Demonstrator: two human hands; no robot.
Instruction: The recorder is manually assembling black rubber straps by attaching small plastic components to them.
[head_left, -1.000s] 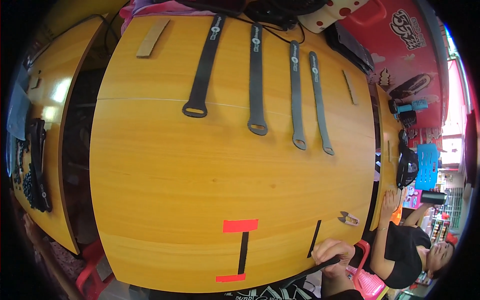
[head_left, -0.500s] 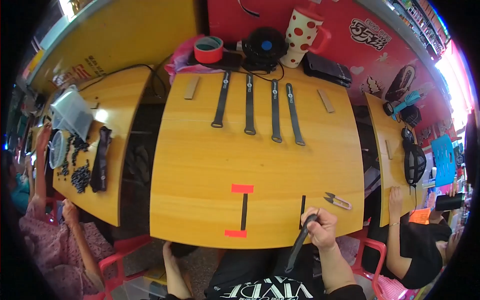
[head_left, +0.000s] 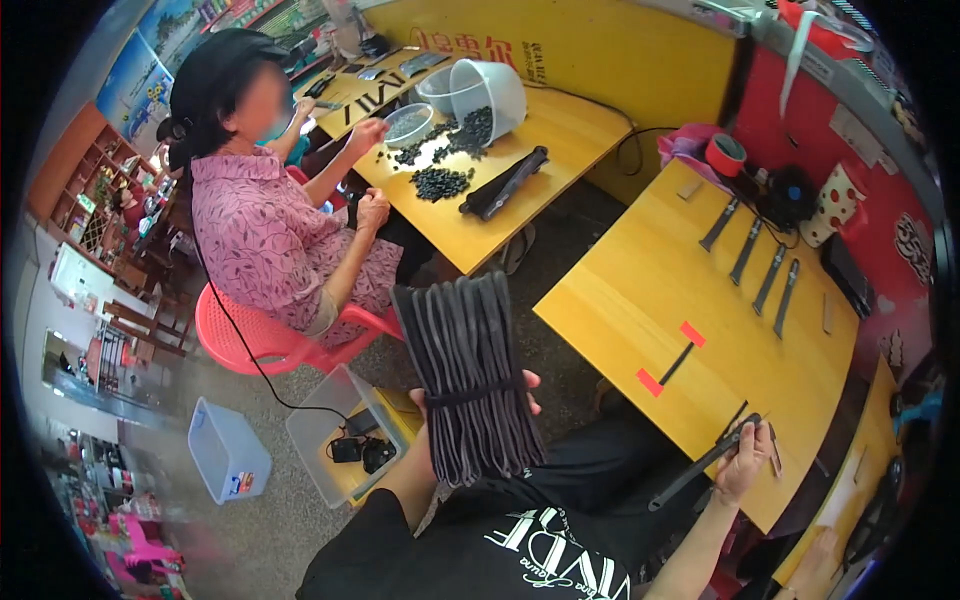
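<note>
In front of my lap, my left hand (head_left: 428, 440) grips a thick bundle of long black straps (head_left: 465, 345) from behind, with fingertips showing at its right edge. A dark band runs round the bundle's middle. My right hand (head_left: 742, 466) is closed on a single black strap (head_left: 688, 480) at the table's near edge. The strap's free end slants down over my lap. Just beyond that hand lie thread snips (head_left: 775, 455), partly hidden. Several dark straps (head_left: 745, 250) lie in a row on the far side of the table (head_left: 640, 270).
Two red tape pieces (head_left: 692, 334) flank a black line on the table. On the left a co-worker (head_left: 265, 225) sits on a pink chair (head_left: 245, 325) by a table with small black parts (head_left: 442, 183). A clear bin (head_left: 335, 435) and a bluish bin (head_left: 225, 450) stand on the floor.
The view has turned left. My left hand, low beside the chair before, is now raised with the strap bundle. My right hand still holds its strap near the table edge.
</note>
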